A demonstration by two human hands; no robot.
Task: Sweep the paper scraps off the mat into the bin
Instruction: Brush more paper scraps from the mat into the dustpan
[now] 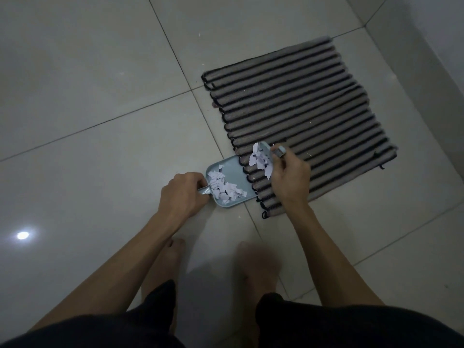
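Note:
A striped grey-and-black mat [301, 116] lies on the tiled floor. A pale blue dustpan [232, 169] sits at its near left corner, its front part tucked under the mat's edge. My left hand [182, 194] grips the dustpan's handle. A heap of white paper scraps [224, 189] lies in the pan by the handle. Another clump of scraps [259, 159] lies on the mat's edge. My right hand [290, 175] holds a small brush [277, 150] right beside that clump; the bristles are hidden behind the hand. No bin is in view.
Glossy pale floor tiles [100, 96] surround the mat. A wall [439, 59] runs along the right. My bare feet [256, 267] stand just below the dustpan. A few tiny specks lie on the tiles beyond the mat.

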